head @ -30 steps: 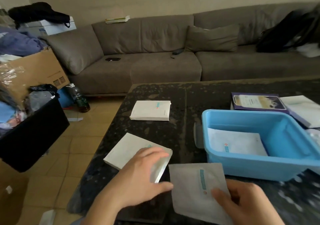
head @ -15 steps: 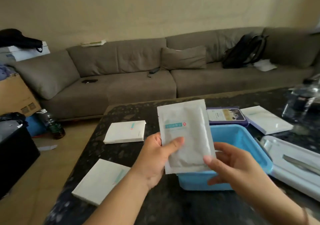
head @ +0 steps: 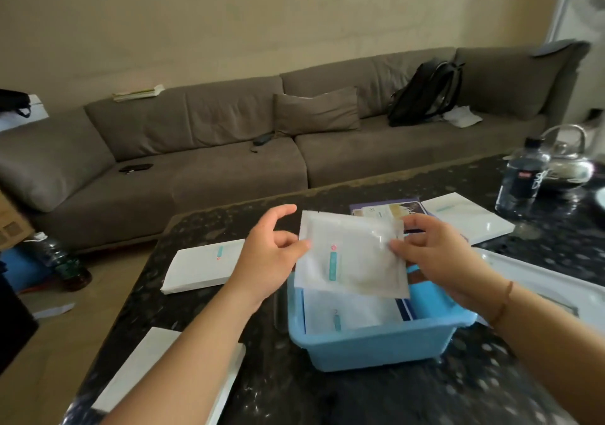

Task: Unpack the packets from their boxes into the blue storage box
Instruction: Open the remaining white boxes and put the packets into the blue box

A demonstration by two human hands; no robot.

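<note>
While your right hand (head: 438,254) pinches the right edge of a white packet (head: 352,254) between thumb and fingers, your left hand (head: 268,257) touches its left edge with loosely curled fingers, the index finger lifted free. You hold the packet tilted in the air, just above the blue storage box (head: 376,342), with its teal label strip facing you. Inside the box lies another white packet (head: 347,313), flat against the bottom, and a dark blue item shows at the right inner side. A thin band circles your right wrist.

The box sits on a dark speckled desk (head: 327,398). To its left rests a white packet box (head: 203,265) with a small teal mark, and a second white box (head: 163,372) lies nearer you, partly hidden by your left forearm. Behind the storage box you can see a purple box (head: 389,206) and, just beside it to the right, another white box (head: 468,216). Farther right stand a clear water bottle (head: 520,179) and a glass kettle (head: 569,159). Beyond the desk runs a long grey sofa (head: 229,149) carrying a cushion and a black backpack (head: 425,93).
</note>
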